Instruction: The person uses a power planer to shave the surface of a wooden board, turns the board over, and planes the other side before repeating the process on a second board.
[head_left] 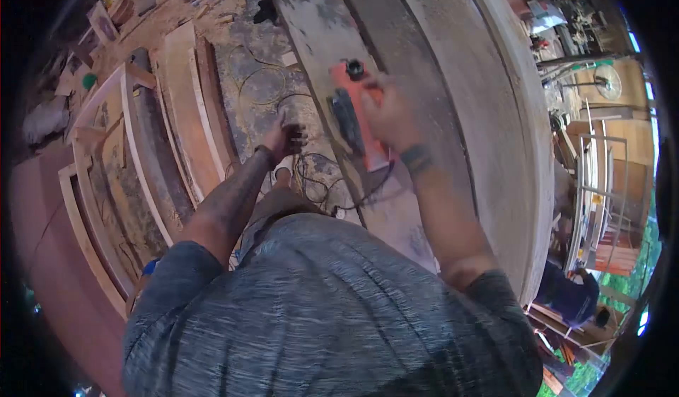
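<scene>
An orange and black electric hand planer [358, 111] with a black front knob rests on a long wooden plank [311, 26]. My right hand [392, 118] is at the planer's side with its fingers curled over the orange body, partly smeared by motion. A dark cord [368, 197] runs from the tool's rear end towards the floor. To the left of the plank, my left hand [283, 139] hangs above the floor with its fingers apart, holding nothing.
More wide planks [453, 36] lie alongside on the right. Loose cables [322, 178] coil on the sawdust-strewn floor near my foot. A wooden frame [134, 135] and boards stand at left. A person in dark clothing [569, 294] and a fan [607, 82] are at far right.
</scene>
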Available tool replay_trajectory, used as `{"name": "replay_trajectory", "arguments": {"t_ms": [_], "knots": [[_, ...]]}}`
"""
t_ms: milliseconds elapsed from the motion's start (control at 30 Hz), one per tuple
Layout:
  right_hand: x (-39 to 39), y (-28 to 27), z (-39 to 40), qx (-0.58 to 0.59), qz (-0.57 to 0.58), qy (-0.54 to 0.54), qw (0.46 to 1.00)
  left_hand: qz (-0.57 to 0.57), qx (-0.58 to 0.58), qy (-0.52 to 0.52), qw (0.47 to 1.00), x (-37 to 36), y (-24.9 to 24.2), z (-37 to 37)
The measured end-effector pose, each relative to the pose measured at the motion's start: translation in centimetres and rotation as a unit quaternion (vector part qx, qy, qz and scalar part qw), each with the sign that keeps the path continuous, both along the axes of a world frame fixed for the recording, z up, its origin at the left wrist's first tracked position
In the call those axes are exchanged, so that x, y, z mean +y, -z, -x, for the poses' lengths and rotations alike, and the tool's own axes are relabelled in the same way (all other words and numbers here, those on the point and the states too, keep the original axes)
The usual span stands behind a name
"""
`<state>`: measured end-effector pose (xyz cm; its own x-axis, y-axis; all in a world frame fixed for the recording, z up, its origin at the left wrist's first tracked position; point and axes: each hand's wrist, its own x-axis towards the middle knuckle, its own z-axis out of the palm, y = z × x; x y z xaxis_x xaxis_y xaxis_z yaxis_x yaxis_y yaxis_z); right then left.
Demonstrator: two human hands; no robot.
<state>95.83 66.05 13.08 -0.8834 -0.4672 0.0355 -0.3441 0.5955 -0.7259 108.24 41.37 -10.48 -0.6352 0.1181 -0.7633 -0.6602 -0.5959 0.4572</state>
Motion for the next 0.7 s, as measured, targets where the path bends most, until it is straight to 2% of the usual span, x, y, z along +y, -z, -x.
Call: {"name": "replay_trajectory", "arguments": {"t_ms": [33,200,400,500,533,567,633,700], "knots": [[-2.0,-0.5,1.7,-0.022,-0.013,0.025,0.999,0.028,-0.012,0.012,0.999,-1.4,0.5,-1.5],[-8.7,1.0,10.3,0.011,-0.016,-0.015,1.0,0.11,-0.086,0.03,0.99,-7.7,1.8,-10.4],[-16.9,2.2,19.6,0.024,0.004,-0.028,0.999,0.141,-0.161,-0.063,0.975,-12.4,2.2,-18.9],[-22.1,3.0,25.8,0.057,-0.017,-0.026,0.998,0.132,-0.182,-0.066,0.972,-13.2,1.4,-20.0],[-23.2,2.0,25.7,0.075,-0.029,-0.024,0.996,0.136,-0.175,-0.067,0.973,-13.2,1.4,-20.1],[-23.6,1.1,25.4,0.046,-0.062,-0.024,0.997,0.139,-0.169,-0.067,0.973,-13.0,1.4,-20.0],[-24.1,-5.5,21.1,-0.011,-0.126,-0.016,0.992,0.141,-0.159,-0.052,0.976,-12.5,1.7,-19.1],[-22.2,-1.2,23.0,-0.012,-0.069,-0.042,0.997,0.142,-0.147,-0.023,0.979,-12.4,2.3,-16.7]]}}
